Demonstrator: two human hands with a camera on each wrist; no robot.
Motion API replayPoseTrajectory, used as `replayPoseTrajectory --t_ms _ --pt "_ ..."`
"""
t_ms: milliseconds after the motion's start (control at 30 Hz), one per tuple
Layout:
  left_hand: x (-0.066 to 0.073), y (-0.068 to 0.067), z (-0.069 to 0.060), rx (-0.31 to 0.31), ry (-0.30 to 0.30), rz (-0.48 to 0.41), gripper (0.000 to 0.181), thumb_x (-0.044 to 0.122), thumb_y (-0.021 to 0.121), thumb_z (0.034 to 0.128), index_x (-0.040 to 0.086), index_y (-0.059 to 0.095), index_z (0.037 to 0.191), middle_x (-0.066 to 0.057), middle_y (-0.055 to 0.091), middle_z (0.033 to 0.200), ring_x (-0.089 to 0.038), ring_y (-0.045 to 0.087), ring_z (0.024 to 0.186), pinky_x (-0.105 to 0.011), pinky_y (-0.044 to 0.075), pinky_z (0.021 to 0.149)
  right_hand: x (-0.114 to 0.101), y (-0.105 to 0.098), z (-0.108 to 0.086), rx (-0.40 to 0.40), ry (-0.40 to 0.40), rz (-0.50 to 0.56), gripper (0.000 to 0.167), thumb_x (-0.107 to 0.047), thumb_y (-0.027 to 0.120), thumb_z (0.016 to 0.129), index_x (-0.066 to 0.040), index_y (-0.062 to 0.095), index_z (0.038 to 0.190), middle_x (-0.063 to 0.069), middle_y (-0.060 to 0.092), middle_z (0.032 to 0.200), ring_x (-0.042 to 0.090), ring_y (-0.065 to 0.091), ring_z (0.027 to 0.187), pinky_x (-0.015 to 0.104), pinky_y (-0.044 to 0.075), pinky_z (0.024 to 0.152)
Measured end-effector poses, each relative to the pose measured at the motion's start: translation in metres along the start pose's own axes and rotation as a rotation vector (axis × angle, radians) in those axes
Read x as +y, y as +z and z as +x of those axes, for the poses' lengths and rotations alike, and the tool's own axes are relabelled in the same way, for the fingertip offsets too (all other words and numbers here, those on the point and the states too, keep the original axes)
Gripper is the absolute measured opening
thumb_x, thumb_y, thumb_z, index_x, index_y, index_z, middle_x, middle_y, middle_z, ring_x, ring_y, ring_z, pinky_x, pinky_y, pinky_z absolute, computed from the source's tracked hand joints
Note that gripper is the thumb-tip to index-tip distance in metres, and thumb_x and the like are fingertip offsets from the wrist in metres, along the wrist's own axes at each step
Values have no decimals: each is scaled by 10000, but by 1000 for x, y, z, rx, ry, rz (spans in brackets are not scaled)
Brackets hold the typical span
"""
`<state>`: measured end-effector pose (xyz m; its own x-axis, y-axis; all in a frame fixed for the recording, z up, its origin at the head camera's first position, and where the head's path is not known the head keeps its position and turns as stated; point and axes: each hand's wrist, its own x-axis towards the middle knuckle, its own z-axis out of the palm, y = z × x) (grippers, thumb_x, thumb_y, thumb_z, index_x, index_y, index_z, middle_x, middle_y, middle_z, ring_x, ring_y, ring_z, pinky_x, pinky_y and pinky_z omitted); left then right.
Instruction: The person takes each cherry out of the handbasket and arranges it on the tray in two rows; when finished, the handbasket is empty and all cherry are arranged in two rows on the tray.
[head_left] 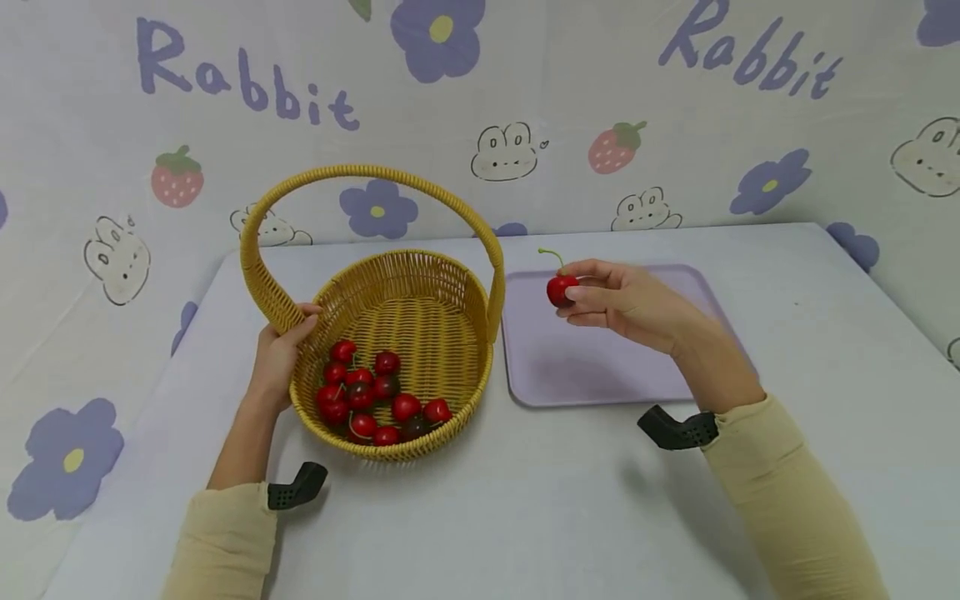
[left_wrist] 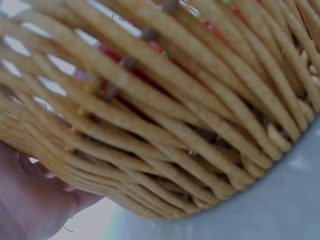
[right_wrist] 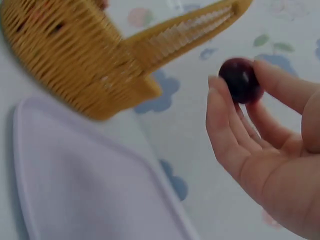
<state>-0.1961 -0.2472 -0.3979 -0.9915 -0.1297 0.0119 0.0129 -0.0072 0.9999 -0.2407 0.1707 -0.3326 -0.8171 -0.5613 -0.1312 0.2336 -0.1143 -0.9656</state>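
Observation:
My left hand grips the left side of a yellow woven basket by the rim, near the foot of its arched handle. In the left wrist view the basket's wicker wall fills most of the picture, with part of that hand at the lower left. Several red and dark red cherries lie in the near left part of the basket. My right hand pinches one red cherry, its green stem upward, above a pale purple tray. The same cherry looks darker in the right wrist view.
Basket and tray stand side by side on a white tabletop, the tray to the right. Behind rises a cloth backdrop printed with rabbits, flowers and strawberries. The tall basket handle arches over the basket's opening.

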Motion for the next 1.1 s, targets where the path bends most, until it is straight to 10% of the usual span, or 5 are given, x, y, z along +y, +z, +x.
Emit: replayPoseTrajectory --t_ms 367,1100 --pt "-7 -14 3 -184 -42 -8 386 221 542 978 102 461 1336 -124 322 1409 -254 370 1244 -270 413 930 45 -18 58 197 122 -174 375 -49 583 944 82 457 1273 175 548 1149 263 631 964 353 470 900" --pt "-7 -11 4 -146 -25 5 381 180 507 988 120 466 1362 -118 320 1440 -252 379 1256 -418 321 1040 62 4 100 374 183 -400 345 -72 670 889 95 574 1176 165 617 1044 125 615 732 251 530 722"
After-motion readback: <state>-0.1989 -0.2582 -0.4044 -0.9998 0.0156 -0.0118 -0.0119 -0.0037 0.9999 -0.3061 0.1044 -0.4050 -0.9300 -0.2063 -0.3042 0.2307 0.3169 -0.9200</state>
